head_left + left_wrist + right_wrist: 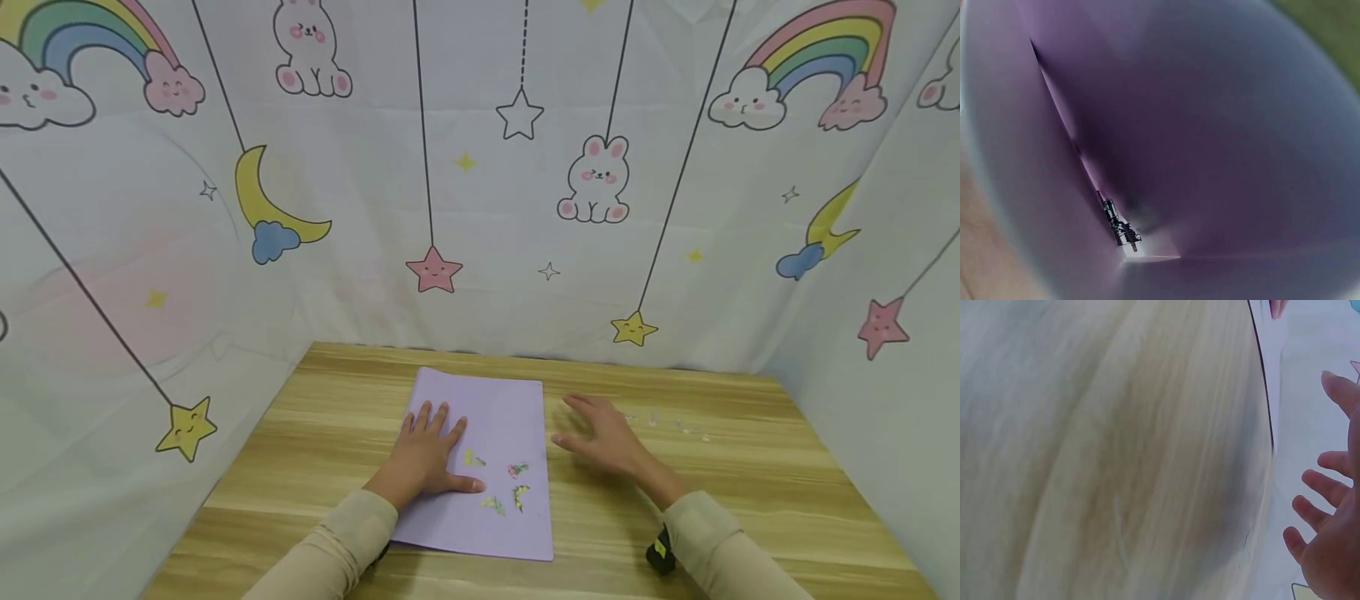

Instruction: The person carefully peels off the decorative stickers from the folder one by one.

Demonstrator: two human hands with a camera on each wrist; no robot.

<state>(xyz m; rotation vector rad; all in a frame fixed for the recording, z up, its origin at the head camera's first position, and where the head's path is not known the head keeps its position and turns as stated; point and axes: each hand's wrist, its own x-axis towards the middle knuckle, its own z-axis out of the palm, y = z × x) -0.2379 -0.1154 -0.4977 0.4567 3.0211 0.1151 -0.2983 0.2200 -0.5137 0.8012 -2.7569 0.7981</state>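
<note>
A lilac sheet or thin folder (pixel 487 408) lies on the wooden table, one long side of it lifted slightly. My left hand (pixel 420 458) rests flat on its left part, fingers spread. Near the thumb, several small flower stickers are on the lilac surface: a yellow one (pixel 470 457), a pink one (pixel 518 470) and two yellow-green ones lower down. My right hand (pixel 603 437) hovers just right of the sheet, slightly blurred, fingers apart and holding nothing. In the right wrist view the right hand's fingers (pixel 1325 487) are loosely spread. Lilac surface (pixel 1222 137) fills the left wrist view.
Several small clear pieces (pixel 684 427) lie on the table (pixel 720 492) beyond the right hand. A white cloth (pixel 495 208) printed with rabbits, stars and rainbows surrounds the table at the back and sides. A dark wrist device (pixel 661 552) sits under the right sleeve.
</note>
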